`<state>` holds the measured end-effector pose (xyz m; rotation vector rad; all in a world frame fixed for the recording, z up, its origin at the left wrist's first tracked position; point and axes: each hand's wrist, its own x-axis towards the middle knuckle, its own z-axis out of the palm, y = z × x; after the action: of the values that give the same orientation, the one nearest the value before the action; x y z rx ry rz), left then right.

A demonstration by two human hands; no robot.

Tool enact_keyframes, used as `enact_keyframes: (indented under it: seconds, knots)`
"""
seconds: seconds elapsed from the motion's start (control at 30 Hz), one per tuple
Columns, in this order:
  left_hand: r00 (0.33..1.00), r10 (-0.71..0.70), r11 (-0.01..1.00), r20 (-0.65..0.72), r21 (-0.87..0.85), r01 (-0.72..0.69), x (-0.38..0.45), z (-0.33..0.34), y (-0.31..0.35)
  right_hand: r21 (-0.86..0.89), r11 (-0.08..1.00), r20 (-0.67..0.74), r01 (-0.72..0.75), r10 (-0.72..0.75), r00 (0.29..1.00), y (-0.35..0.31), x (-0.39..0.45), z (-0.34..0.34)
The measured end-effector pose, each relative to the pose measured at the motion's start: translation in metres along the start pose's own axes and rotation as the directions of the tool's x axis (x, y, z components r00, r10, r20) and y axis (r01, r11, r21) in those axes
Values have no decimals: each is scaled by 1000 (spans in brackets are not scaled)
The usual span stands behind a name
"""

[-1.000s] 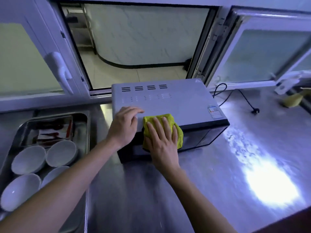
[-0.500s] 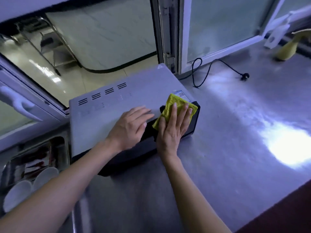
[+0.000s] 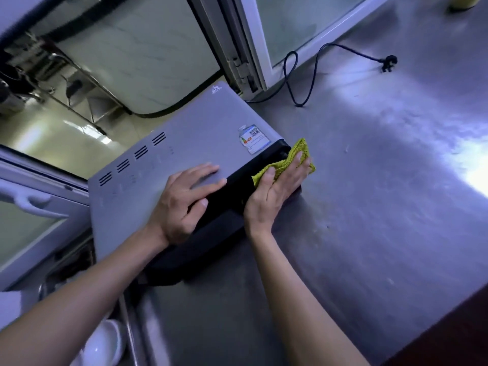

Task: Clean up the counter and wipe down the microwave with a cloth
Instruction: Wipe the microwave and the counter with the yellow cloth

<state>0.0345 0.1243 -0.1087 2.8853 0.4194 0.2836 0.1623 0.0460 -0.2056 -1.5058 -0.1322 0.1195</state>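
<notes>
The microwave (image 3: pixel 184 165) sits on the steel counter (image 3: pixel 369 207) below the open window (image 3: pixel 132 62), and the yellow-green cloth (image 3: pixel 293 159) is pressed against the right end of its dark front face, at the corner nearest the unplugged power cord (image 3: pixel 303 75). The right hand (image 3: pixel 274 191) lies flat on the cloth with fingers nearly straight, pushing it rather than gripping it; the left hand (image 3: pixel 182 199) rests open on the microwave's grey top, fingers spread, thumb over the front edge, holding nothing. To do this stroke well, the left palm should bear down so the microwave does not slide, while the right carries the cloth round the corner with even pressure, probably onto the side panel, which is hidden here. Compared with a second ago, the cloth has travelled from the middle of the front to its right corner, and the left hand has stayed on the top. A white bowl (image 3: pixel 103 350) shows left of the microwave.
</notes>
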Motion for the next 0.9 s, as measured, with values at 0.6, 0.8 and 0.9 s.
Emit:
enact_keyframes:
  seconds: [0.6,0.8,0.9]
  knots:
    - [976,182,981,117,-85,-173,-30,-14,-62,16,996,45,88,-89,995,4,-217,77]
    - [981,169,981,94,-109,-159,-31,-11,-64,36,999,91,40,-43,995,0,-307,102]
    - [982,169,981,89,-114,-158,-31,-11,-65,26,1000,126,18,-21,992,-1,-333,108]
